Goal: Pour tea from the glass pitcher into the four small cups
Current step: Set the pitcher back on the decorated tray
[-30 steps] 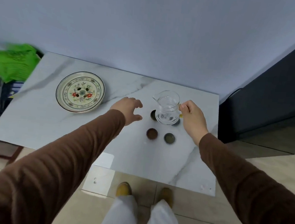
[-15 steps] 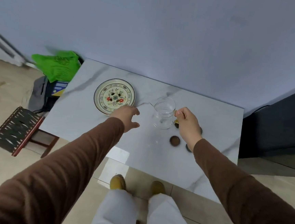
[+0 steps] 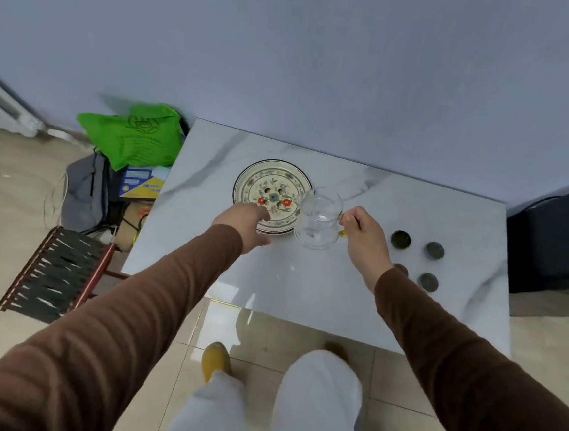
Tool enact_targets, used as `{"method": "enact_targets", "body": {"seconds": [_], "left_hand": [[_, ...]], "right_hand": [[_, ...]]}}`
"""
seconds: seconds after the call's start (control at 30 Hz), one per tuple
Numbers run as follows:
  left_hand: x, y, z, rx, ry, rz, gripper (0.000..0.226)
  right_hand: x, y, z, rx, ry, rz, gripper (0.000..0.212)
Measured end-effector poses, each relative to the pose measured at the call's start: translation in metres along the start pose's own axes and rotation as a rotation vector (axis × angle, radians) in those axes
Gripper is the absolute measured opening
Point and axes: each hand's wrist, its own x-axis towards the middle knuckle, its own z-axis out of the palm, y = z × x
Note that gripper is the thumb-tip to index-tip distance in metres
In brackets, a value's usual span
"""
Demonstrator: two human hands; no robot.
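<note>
While upright, glass pitcher (image 3: 317, 222) (right hand (image 3: 363, 237) gripping) spouts left

You had no readable text in view. The green bag (image 3: 135, 133) beside the table carried a darker printed emblem with lines of lettering under it, too blurred to make out. The blue-and-yellow box (image 3: 138, 183) below the bag bore a white label and small print, also illegible.
</note>
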Motion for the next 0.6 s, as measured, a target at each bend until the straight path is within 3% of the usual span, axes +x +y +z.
{"method": "enact_targets", "body": {"seconds": [0.27, 0.6], "left_hand": [[0.040, -0.045, -0.006, 0.023, -0.076, 0.037, 0.049], [0.132, -0.069, 0.029, 0.113, -0.164, 0.039, 0.049]], "right_hand": [[0.032, -0.006, 0.064, 0.057, 0.039, 0.082, 0.023], [0.142, 0.046, 0.125, 0.090, 0.036, 0.188, 0.026]]}}
